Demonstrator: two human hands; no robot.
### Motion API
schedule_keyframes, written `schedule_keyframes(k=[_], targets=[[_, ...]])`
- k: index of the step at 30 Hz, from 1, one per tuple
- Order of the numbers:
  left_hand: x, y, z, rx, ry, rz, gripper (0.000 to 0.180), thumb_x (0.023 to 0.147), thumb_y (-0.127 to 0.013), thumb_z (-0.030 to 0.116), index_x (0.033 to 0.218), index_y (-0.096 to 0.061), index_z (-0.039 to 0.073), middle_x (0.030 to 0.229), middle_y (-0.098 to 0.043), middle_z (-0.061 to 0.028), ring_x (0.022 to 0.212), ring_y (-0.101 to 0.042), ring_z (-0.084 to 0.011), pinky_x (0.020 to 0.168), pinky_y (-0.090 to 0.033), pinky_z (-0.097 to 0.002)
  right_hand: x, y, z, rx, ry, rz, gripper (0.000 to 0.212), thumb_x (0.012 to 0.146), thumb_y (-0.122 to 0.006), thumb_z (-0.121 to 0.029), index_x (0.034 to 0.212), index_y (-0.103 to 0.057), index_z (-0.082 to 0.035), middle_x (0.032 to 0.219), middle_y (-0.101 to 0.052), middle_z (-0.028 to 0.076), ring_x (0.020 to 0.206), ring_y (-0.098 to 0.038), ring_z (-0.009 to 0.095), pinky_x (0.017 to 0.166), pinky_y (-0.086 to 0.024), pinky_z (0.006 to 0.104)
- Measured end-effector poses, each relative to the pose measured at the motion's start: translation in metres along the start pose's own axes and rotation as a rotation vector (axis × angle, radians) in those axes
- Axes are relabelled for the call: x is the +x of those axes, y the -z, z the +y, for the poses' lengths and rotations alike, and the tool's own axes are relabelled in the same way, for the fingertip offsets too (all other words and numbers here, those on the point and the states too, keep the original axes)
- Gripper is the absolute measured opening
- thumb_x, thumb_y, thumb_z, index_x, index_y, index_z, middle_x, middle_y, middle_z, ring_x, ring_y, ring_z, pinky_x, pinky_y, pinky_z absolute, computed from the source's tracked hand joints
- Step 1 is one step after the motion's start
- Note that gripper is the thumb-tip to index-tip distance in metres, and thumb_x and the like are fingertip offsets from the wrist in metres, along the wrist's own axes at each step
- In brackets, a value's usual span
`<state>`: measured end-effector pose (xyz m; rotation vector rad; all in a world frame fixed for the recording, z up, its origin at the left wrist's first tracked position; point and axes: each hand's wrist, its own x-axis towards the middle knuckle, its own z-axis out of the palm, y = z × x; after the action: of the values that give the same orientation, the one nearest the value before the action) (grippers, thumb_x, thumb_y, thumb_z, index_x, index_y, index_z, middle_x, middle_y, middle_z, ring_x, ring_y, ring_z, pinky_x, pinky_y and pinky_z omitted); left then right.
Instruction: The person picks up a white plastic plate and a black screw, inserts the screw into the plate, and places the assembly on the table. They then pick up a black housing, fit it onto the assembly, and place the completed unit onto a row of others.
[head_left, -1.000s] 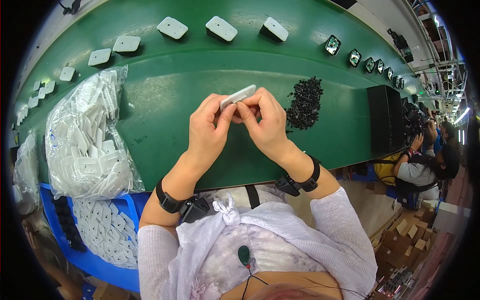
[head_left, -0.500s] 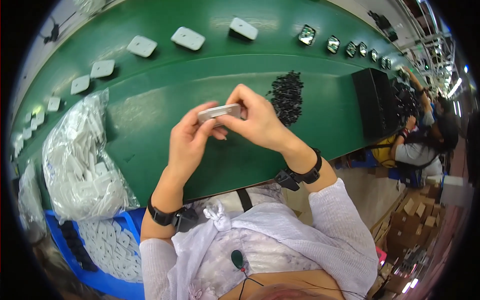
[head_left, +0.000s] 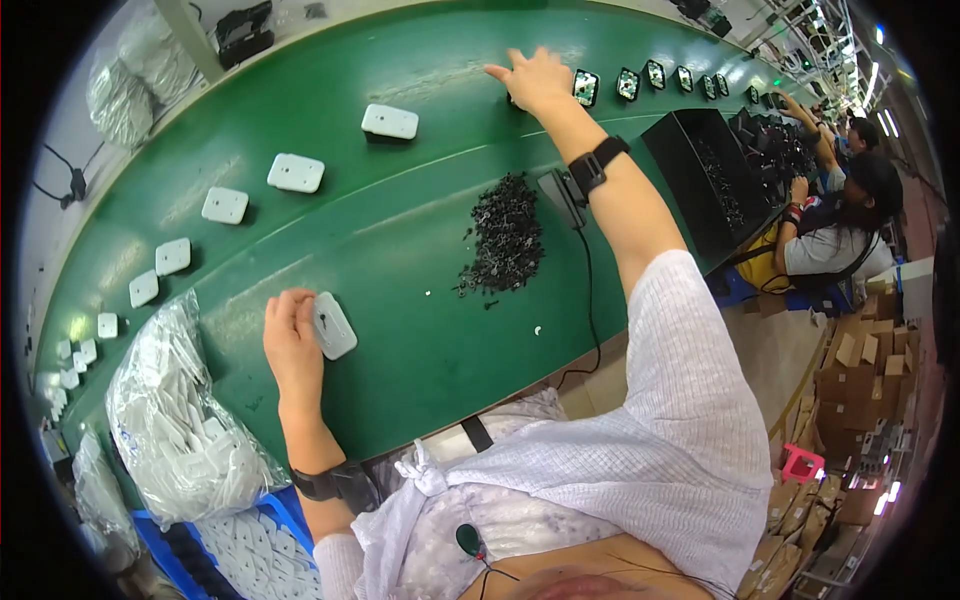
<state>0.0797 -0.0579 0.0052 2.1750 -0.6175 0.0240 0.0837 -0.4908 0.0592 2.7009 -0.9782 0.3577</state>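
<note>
At the left, my left hand (head_left: 291, 335) has its curled fingers on the edge of a white plastic cover (head_left: 336, 328), which shows its hollow side with a small dark part inside. My right hand (head_left: 541, 82) stretches far across the green bench, fingers spread and holding nothing. Just right of it stands a black-rimmed housing with a green circuit board (head_left: 586, 88), first in a row of several. A dark thing under the right hand is mostly hidden. Between my arms lies a heap of small black parts (head_left: 508, 232).
White covers (head_left: 296, 173) are spaced along the bench's far left. A clear bag of white parts (head_left: 175, 420) leans by a blue crate (head_left: 290, 510). To the right stand a black bin (head_left: 690, 185) and a seated co-worker (head_left: 840, 240). A cable (head_left: 592, 300) hangs from my right wrist.
My hands have parted. The left has moved left and down with the white cover; the right has let go and reached out to the far row. The view has shifted.
</note>
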Motion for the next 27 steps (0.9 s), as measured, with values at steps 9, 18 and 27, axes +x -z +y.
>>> schedule_keyframes(k=[9, 18, 27], targets=[[-0.027, 0.000, 0.028, 0.458, -0.017, 0.031, 0.044, 0.080, -0.070, 0.020, 0.117, -0.051, 0.004, 0.100, -0.053, -0.0149, 0.090, -0.055, -0.0328, 0.075, -0.047, -0.0386, -0.068, 0.027, -0.067, 1.142, 0.202, -0.278, 0.063, 0.074, -0.070, -0.018, 0.127, -0.036, -0.007, 0.102, -0.056, 0.013, 0.088, -0.059, 0.017, 0.075, -0.051, 0.0330], [-0.045, 0.012, 0.026, 0.279, -0.325, -0.045, 0.058, 0.072, -0.068, -0.002, 0.126, -0.048, 0.003, 0.111, -0.056, -0.0158, 0.106, -0.053, -0.0321, 0.090, -0.042, -0.0421, -0.175, 0.067, -0.091, 0.938, 0.781, -0.283, 0.039, 0.078, -0.072, -0.012, 0.112, -0.056, -0.004, 0.109, -0.060, 0.010, 0.105, -0.057, 0.026, 0.092, -0.045, 0.0358], [-0.058, 0.014, 0.016, -0.226, -0.160, 0.087, 0.063, 0.077, -0.054, -0.015, 0.136, -0.045, 0.006, 0.131, -0.053, -0.0159, 0.120, -0.050, -0.0326, 0.098, -0.042, -0.0411, -0.217, 0.087, -0.123, 1.014, 0.902, -0.178, 0.041, 0.073, -0.072, -0.005, 0.112, -0.060, -0.002, 0.112, -0.063, 0.013, 0.103, -0.059, 0.030, 0.088, -0.049, 0.0370]])
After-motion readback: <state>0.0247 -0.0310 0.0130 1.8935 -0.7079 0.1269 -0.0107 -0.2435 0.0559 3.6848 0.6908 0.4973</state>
